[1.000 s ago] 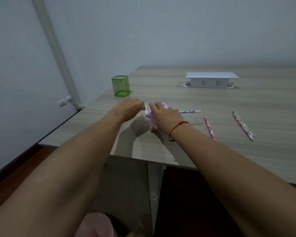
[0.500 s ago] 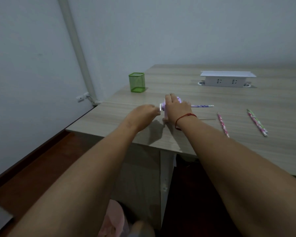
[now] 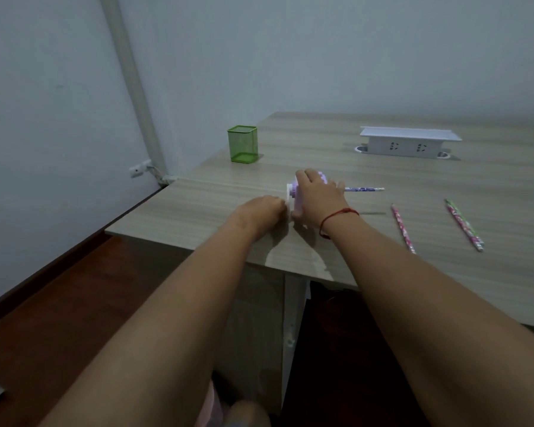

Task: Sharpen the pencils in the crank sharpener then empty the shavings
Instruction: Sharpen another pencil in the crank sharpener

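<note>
The purple crank sharpener stands near the near-left edge of the table and is clasped from above by the right hand, fingers curled over its body. Its white crank is gripped by the curled left hand. A purple-patterned pencil is lodged in its right side; a pink pencil and green pencils lie further right.

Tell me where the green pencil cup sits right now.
In the head view the green mesh pencil cup stands upright near the far left edge of the table, beyond the purple crank sharpener and left of the white socket box.
</note>
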`<state>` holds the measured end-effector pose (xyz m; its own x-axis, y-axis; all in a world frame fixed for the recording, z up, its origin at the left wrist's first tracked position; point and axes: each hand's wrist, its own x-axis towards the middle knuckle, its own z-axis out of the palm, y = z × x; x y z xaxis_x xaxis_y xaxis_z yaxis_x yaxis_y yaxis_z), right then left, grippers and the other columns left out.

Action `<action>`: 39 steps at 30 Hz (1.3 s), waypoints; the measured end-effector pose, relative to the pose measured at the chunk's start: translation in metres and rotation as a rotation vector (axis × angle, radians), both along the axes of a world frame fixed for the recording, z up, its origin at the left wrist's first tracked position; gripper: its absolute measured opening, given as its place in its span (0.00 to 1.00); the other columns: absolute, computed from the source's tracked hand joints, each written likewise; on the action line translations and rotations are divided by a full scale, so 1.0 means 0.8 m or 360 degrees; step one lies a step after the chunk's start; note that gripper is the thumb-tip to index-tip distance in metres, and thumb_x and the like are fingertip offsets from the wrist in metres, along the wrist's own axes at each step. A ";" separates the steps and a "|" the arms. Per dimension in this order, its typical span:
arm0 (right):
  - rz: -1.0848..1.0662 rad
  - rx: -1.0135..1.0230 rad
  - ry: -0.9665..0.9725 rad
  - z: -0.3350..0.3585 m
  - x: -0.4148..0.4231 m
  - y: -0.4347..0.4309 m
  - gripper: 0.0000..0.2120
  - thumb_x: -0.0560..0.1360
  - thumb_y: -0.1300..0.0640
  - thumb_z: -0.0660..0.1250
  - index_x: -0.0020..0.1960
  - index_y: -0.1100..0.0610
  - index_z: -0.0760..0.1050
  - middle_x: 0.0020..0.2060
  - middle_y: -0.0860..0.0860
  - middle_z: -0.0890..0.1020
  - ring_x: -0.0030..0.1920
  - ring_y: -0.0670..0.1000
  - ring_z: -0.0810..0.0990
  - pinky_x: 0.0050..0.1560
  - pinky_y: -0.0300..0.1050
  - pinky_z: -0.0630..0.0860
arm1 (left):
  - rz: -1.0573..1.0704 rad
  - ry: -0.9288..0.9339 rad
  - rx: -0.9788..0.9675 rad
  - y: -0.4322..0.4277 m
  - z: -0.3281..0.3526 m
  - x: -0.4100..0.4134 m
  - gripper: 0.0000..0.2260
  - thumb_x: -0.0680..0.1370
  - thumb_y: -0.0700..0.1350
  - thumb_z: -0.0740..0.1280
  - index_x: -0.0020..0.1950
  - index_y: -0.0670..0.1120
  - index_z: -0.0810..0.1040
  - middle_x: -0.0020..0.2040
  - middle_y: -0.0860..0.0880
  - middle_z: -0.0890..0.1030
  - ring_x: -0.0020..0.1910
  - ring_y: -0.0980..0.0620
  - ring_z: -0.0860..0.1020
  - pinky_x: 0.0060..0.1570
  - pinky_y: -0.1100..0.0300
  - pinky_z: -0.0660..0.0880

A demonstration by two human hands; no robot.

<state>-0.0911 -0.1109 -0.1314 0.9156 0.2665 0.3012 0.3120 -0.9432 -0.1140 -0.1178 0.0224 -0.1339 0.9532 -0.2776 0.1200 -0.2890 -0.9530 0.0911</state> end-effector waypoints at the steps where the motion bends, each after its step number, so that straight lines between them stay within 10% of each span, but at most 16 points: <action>1: 0.0020 -0.0041 0.0017 0.001 0.000 0.000 0.34 0.69 0.46 0.70 0.71 0.54 0.62 0.70 0.52 0.66 0.67 0.61 0.69 0.67 0.67 0.62 | -0.0020 -0.0014 0.0048 0.002 -0.001 0.004 0.10 0.79 0.42 0.62 0.59 0.44 0.76 0.57 0.44 0.79 0.54 0.46 0.77 0.56 0.53 0.73; 14: 0.0055 -0.0179 -0.0154 0.003 -0.008 -0.011 0.36 0.69 0.44 0.71 0.70 0.55 0.61 0.66 0.53 0.70 0.57 0.60 0.76 0.57 0.58 0.74 | -0.0140 -0.0210 0.0594 0.005 0.040 0.060 0.11 0.80 0.44 0.60 0.52 0.40 0.79 0.52 0.39 0.80 0.50 0.39 0.79 0.41 0.55 0.67; 31: -0.0034 -0.0120 -0.0091 0.011 -0.009 0.002 0.19 0.76 0.54 0.64 0.65 0.57 0.67 0.63 0.54 0.72 0.60 0.62 0.76 0.57 0.64 0.74 | -0.0274 -0.0665 0.0251 0.017 0.063 0.020 0.11 0.81 0.43 0.58 0.49 0.39 0.78 0.49 0.39 0.81 0.49 0.38 0.79 0.44 0.46 0.74; 39: -0.0048 -0.0108 -0.0019 0.009 -0.001 0.004 0.30 0.70 0.52 0.72 0.68 0.56 0.65 0.67 0.55 0.70 0.66 0.58 0.72 0.60 0.57 0.74 | -0.0164 -0.0521 0.0350 0.006 0.012 -0.022 0.10 0.80 0.41 0.61 0.58 0.43 0.78 0.54 0.42 0.80 0.52 0.42 0.79 0.46 0.52 0.74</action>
